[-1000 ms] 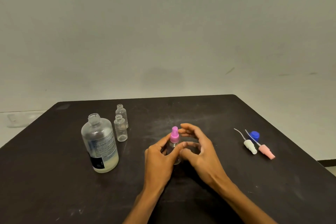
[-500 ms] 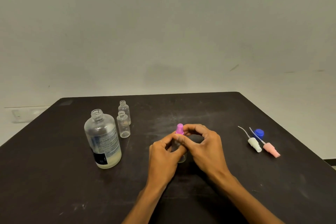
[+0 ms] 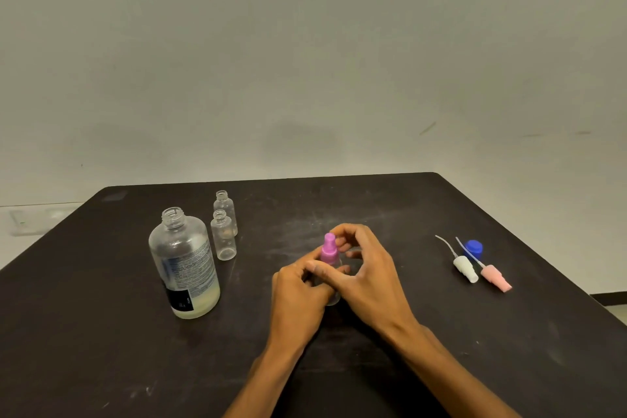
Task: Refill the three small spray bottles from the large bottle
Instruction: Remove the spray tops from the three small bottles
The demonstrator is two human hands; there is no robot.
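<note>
Third small spray bottle (image 3: 331,292), table centre, upright, mostly hidden between both hands. Clear body, round base showing at its lower edge; purple pump cap (image 3: 328,249) sits on the neck. Contents cannot be read.

Left hand (image 3: 298,288) wraps the bottle body from 9 o'clock, clenched on it. Right hand (image 3: 364,273) comes in from 3 o'clock, fingers curled round the purple pump cap, thumb crossing low in front.

Step in hand, as I judge it: twisting this cap, on or off cannot be told. The other two bottles stand uncapped and look empty, so it is probably coming off, with filling not begun. Next move calls for a steady hold on the body, then lifting the dip tube out straight.

Outward: two small open bottles (image 3: 223,236) at 10 o'clock, touching or nearly so, clear plastic, threaded necks, rounded shoulders. Large bottle (image 3: 185,265) at 9 o'clock, well apart from the hands, clear, uncapped, printed label, a shallow band of pale cloudy liquid at the bottom; the low level will mean a steep tilt into narrow necks, a spill risk.

At 3 o'clock, well apart: white pump cap (image 3: 465,267) and pink pump cap (image 3: 495,278) lying side by side, thin tubes pointing away; blue screw cap (image 3: 474,248) just behind. Table (image 3: 101,332) matte black, scuffed, dusty.
</note>
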